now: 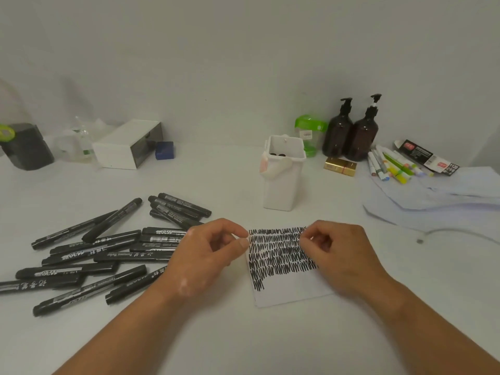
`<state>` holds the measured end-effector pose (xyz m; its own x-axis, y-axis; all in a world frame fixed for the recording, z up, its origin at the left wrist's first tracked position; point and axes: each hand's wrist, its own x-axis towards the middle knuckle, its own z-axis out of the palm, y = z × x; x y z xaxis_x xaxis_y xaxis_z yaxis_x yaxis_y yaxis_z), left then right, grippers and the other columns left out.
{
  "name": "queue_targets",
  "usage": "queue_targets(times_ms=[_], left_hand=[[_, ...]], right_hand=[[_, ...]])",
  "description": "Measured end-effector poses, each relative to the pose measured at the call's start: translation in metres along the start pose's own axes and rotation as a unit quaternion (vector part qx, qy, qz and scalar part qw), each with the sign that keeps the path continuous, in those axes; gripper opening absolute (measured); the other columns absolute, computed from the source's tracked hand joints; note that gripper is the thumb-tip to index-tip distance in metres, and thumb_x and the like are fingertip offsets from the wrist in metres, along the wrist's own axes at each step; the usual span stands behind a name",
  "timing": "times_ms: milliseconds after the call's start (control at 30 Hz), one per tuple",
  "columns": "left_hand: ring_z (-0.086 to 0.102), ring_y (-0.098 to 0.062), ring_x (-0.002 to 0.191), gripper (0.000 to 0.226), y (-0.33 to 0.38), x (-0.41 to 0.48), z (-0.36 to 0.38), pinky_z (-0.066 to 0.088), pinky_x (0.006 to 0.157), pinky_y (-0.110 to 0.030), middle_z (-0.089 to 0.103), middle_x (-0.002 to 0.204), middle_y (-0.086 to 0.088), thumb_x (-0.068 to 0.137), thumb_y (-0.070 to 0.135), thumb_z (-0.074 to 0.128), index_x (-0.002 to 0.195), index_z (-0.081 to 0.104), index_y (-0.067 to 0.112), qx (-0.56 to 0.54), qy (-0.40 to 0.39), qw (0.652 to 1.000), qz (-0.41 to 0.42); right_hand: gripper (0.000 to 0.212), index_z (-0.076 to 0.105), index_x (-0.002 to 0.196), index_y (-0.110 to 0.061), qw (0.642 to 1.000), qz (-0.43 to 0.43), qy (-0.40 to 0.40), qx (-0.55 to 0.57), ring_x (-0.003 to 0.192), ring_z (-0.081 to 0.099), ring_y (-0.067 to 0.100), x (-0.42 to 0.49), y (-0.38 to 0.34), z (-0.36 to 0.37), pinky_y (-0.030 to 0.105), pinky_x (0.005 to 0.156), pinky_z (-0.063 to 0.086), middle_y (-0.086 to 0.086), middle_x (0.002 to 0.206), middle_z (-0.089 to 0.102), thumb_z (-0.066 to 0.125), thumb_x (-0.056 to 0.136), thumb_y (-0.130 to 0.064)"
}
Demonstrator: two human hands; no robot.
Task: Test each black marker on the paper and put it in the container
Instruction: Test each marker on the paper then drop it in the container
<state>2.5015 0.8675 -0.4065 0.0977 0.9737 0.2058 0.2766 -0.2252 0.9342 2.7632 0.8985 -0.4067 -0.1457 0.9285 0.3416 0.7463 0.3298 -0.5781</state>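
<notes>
- Off at ten o'clock from the small white paper sheet (286,288), a white rectangular plastic box (127,143) sits beside a small blue cube (164,150).
- At nine o'clock, a loose heap of slim black cylindrical markers (108,255), glossy and capped, lies criss-crossed on the matte white tabletop (216,334).
- Left hand (205,255): fingers curled, thumb and forefinger pinching the sheet's upper left corner.
- The sheet's upper part is dense with black zigzag scribbles.
- At twelve o'clock, a tall square white plastic container (282,185) stands upright, with two dark round marker ends showing inside.
- Right hand (341,253): fingers curled, tips pinching the sheet's upper right edge.
- At two o'clock stand two brown pump bottles (338,133) and a shiny gold box (340,166).
</notes>
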Motion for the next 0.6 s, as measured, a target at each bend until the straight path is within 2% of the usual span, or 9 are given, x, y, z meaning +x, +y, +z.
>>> queue_targets(times_ms=[100, 133, 200, 233, 300, 367, 467, 533, 600], left_hand=[[0.055, -0.009, 0.057, 0.009, 0.001, -0.004, -0.004, 0.046, 0.060, -0.026, 0.062, 0.064, 0.009, 0.080, 0.037, 0.071, 0.088, 0.072, 0.034, 0.041, 0.018, 0.999, 0.004], [0.053, -0.007, 0.056, 0.004, 0.002, -0.005, -0.006, 0.045, 0.058, -0.023, 0.062, 0.064, 0.009, 0.083, 0.032, 0.073, 0.087, 0.072, 0.034, 0.069, 0.030, 0.997, 0.010], [0.052, -0.004, 0.051, 0.012, 0.006, -0.009, -0.013, 0.042, 0.055, -0.012, 0.063, 0.062, 0.013, 0.085, 0.020, 0.072, 0.082, 0.072, 0.031, 0.170, 0.078, 0.982, 0.040], [0.054, -0.005, 0.051, 0.014, 0.009, -0.012, -0.020, 0.041, 0.054, -0.010, 0.064, 0.061, 0.014, 0.085, 0.017, 0.071, 0.080, 0.071, 0.030, 0.226, 0.104, 0.967, 0.052], [0.057, -0.007, 0.054, 0.013, 0.013, -0.022, -0.038, 0.046, 0.054, -0.015, 0.063, 0.060, 0.013, 0.082, 0.015, 0.069, 0.079, 0.069, 0.028, 0.332, 0.125, 0.933, 0.057], [0.056, -0.006, 0.058, 0.012, 0.013, -0.039, -0.059, 0.050, 0.057, -0.028, 0.060, 0.063, 0.013, 0.080, 0.015, 0.070, 0.077, 0.066, 0.026, 0.428, 0.114, 0.896, 0.040], [0.054, -0.010, 0.069, 0.012, 0.013, -0.066, -0.076, 0.050, 0.063, -0.032, 0.058, 0.074, 0.014, 0.081, 0.025, 0.072, 0.079, 0.061, 0.029, 0.511, 0.095, 0.854, 0.003], [0.055, -0.013, 0.076, 0.009, 0.015, -0.076, -0.076, 0.051, 0.067, -0.034, 0.059, 0.078, 0.013, 0.082, 0.027, 0.072, 0.084, 0.064, 0.029, 0.538, 0.080, 0.839, -0.003], [0.058, -0.017, 0.080, 0.011, 0.016, -0.079, -0.071, 0.051, 0.070, -0.035, 0.063, 0.083, 0.010, 0.081, 0.022, 0.073, 0.091, 0.069, 0.025, 0.554, 0.072, 0.829, -0.006]], right_hand=[[0.012, 0.071, 0.073, -0.037, 0.999, -0.014, -0.022, 0.018, 0.059, 0.058, 0.005, -0.006, 0.005, 0.008, 0.014, 0.058, 0.044, -0.019, 0.067, 0.067, 0.076, 0.082, -0.032], [0.010, 0.071, 0.074, -0.037, 0.999, -0.014, -0.025, 0.020, 0.060, 0.058, 0.006, -0.005, 0.005, 0.010, 0.018, 0.058, 0.046, -0.019, 0.067, 0.067, 0.075, 0.083, -0.033], [0.007, 0.072, 0.076, -0.037, 0.999, -0.006, -0.031, 0.019, 0.061, 0.058, 0.006, -0.004, 0.004, 0.011, 0.027, 0.060, 0.051, -0.018, 0.067, 0.067, 0.074, 0.083, -0.035], [0.008, 0.072, 0.076, -0.037, 0.999, -0.009, -0.031, 0.024, 0.060, 0.058, 0.005, -0.004, 0.005, 0.011, 0.025, 0.060, 0.050, -0.017, 0.066, 0.067, 0.075, 0.082, -0.034], [0.009, 0.073, 0.075, -0.037, 0.999, -0.023, -0.028, 0.041, 0.056, 0.057, 0.005, -0.005, 0.006, 0.008, 0.017, 0.059, 0.046, -0.016, 0.064, 0.067, 0.077, 0.082, -0.032], [0.009, 0.073, 0.074, -0.039, 0.998, -0.028, -0.032, 0.056, 0.055, 0.056, 0.005, -0.004, 0.006, 0.004, 0.013, 0.060, 0.044, -0.016, 0.063, 0.067, 0.077, 0.081, -0.034], [0.013, 0.072, 0.070, -0.038, 0.997, -0.028, -0.039, 0.054, 0.059, 0.059, 0.006, -0.003, 0.004, 0.002, 0.012, 0.060, 0.043, -0.017, 0.063, 0.067, 0.077, 0.081, -0.035], [0.009, 0.072, 0.072, -0.041, 0.997, -0.021, -0.052, 0.058, 0.062, 0.061, 0.005, -0.004, 0.000, 0.002, 0.015, 0.059, 0.045, -0.018, 0.065, 0.067, 0.076, 0.080, -0.039], [0.005, 0.071, 0.080, -0.047, 0.996, -0.019, -0.064, 0.056, 0.064, 0.061, 0.005, -0.005, -0.004, 0.002, 0.030, 0.063, 0.052, -0.019, 0.067, 0.068, 0.073, 0.078, -0.043]])
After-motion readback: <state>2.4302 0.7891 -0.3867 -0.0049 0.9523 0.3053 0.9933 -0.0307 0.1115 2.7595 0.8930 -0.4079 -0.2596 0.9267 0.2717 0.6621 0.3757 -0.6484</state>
